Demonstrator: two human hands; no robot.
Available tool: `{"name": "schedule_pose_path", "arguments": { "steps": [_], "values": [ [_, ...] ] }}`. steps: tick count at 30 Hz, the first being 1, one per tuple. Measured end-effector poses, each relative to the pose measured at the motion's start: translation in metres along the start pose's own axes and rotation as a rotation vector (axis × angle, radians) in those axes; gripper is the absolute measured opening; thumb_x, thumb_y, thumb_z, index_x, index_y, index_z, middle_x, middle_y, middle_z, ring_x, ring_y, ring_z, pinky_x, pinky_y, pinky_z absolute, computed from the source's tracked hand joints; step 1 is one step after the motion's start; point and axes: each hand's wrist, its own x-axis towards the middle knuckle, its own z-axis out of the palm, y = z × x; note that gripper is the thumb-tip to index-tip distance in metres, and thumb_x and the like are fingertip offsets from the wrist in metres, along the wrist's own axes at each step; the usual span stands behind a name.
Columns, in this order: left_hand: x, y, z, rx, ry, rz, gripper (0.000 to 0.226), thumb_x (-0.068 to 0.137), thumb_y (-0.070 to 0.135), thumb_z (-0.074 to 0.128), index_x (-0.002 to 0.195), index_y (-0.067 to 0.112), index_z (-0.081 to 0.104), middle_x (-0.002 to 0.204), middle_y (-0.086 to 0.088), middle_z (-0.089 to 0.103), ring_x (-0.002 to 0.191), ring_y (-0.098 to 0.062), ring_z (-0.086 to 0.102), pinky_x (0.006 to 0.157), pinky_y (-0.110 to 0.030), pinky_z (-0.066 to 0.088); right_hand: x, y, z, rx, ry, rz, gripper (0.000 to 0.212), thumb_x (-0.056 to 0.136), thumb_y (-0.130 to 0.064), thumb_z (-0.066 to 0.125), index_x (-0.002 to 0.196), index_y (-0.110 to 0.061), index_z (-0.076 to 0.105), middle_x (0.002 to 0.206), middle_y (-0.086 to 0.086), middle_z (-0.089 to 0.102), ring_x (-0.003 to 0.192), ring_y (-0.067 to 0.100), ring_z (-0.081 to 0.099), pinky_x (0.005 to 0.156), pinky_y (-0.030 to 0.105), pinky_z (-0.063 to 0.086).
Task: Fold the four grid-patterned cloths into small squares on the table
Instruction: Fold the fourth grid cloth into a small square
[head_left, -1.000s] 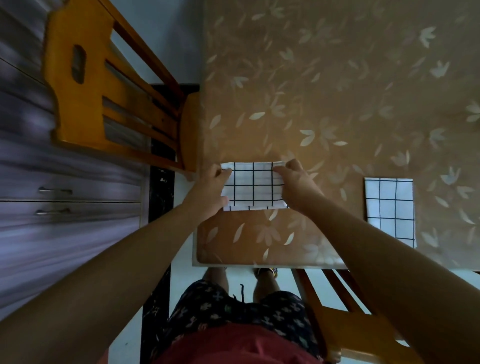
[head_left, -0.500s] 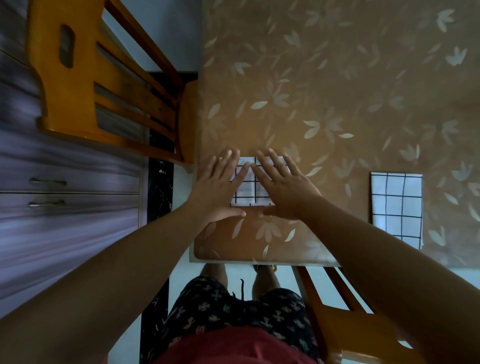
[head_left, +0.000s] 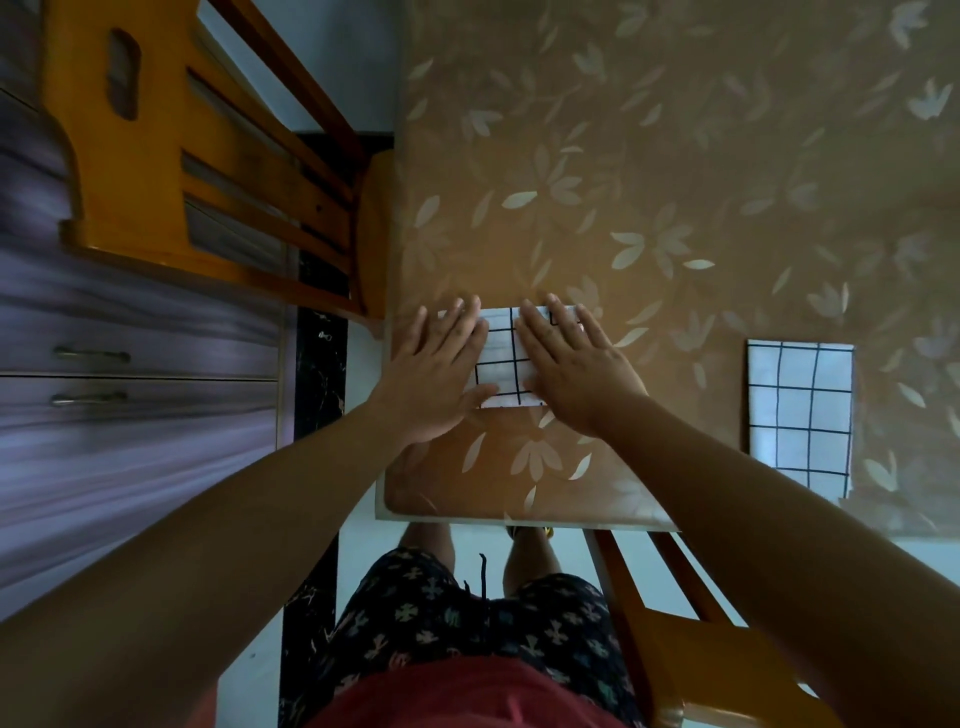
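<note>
While your left hand (head_left: 439, 371) and right hand (head_left: 574, 371) lay flat, fingers straight, on the folded cloth (head_left: 500, 361) beneath them, you were pressing its crease, likely before folding it smaller.

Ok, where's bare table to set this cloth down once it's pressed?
Bare: the strip between the right hand and the second folded cloth, and the whole far part of the table beyond both cloths. Crowded: the near-left corner, where the left hand and right hand press the left cloth flat, beside the wooden chair.
</note>
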Motion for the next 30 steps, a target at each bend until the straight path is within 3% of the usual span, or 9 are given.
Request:
{"name": "schedule_pose_path", "arguments": {
  "steps": [3,10,16,26,30],
  "values": [
    [0.0,0.0,0.015,0.069,0.079,0.004,0.079,0.103,0.06,0.013,0.161,0.007,0.014,0.17,-0.014,0.005,0.158,-0.028,0.005,0.126,-0.053,0.008,0.001,0.0,0.009,-0.005,0.04,0.0,0.07,0.107,-0.05,0.012,0.161,-0.007,-0.001,0.17,0.014,-0.004,0.157,0.035,-0.005,0.127,0.052,0.008],
    [-0.002,-0.012,0.027,0.067,0.082,0.05,0.081,0.102,0.063,0.018,0.163,0.011,0.007,0.17,-0.015,0.002,0.158,-0.03,0.003,0.126,-0.053,0.008,-0.002,0.015,0.023,-0.018,0.037,-0.049,0.083,0.103,-0.063,0.005,0.162,-0.005,-0.003,0.169,0.018,-0.006,0.157,0.034,-0.005,0.127,0.05,0.008],
    [-0.004,-0.003,0.015,0.076,0.121,0.01,0.078,0.104,0.057,0.024,0.161,0.005,0.012,0.17,-0.017,0.003,0.158,-0.03,0.002,0.125,-0.054,0.011,-0.001,0.0,0.008,0.008,0.047,0.045,0.088,0.099,-0.069,0.0,0.162,-0.007,-0.001,0.17,0.016,-0.005,0.157,0.033,-0.009,0.127,0.053,0.004],
    [0.004,0.004,0.027,0.059,0.038,0.002,0.083,0.101,0.066,0.014,0.163,0.011,0.006,0.17,-0.017,0.001,0.158,-0.03,0.0,0.125,-0.055,0.008,0.01,-0.002,0.025,0.024,0.007,0.095,0.088,0.101,-0.071,0.01,0.162,-0.009,-0.007,0.17,0.016,-0.011,0.156,0.035,-0.012,0.126,0.053,0.004],
    [0.004,0.004,0.013,0.0,0.057,-0.016,0.084,0.099,0.069,0.02,0.162,0.013,0.018,0.169,-0.017,0.011,0.156,-0.032,0.014,0.122,-0.055,0.02,0.007,-0.006,0.009,0.086,0.005,0.132,0.087,0.102,-0.069,0.02,0.163,-0.01,-0.001,0.17,0.018,-0.003,0.157,0.034,-0.006,0.127,0.053,0.009]
  ]
}}
